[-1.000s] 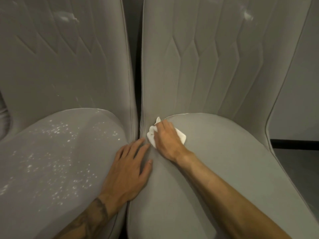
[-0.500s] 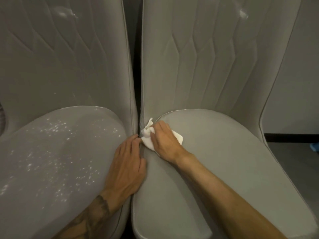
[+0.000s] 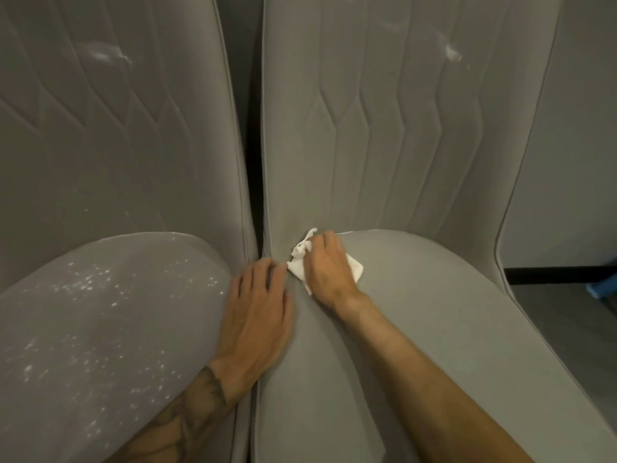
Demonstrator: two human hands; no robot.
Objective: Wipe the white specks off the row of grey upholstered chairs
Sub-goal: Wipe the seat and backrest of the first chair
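Note:
Two grey upholstered chairs stand side by side. The left chair's seat (image 3: 100, 329) is scattered with white specks (image 3: 90, 279). The right chair's seat (image 3: 434, 312) looks plain grey. My right hand (image 3: 325, 265) grips a crumpled white cloth (image 3: 298, 264) and presses it into the back left corner of the right seat, where seat meets backrest. My left hand (image 3: 257, 309) lies flat with fingers together over the gap between the two seats, its fingertips touching the cloth's edge.
White smears mark the left backrest (image 3: 107, 55) and the right backrest (image 3: 452, 53). A dark narrow gap (image 3: 253, 155) runs between the backrests. At far right are a grey wall, a black baseboard (image 3: 561, 279), grey floor and a bit of something blue (image 3: 604, 289).
My left hand slid forward along the gap and closed its spread fingers up to the cloth. My right hand with the cloth shifted slightly left into the corner. The camera moved closer.

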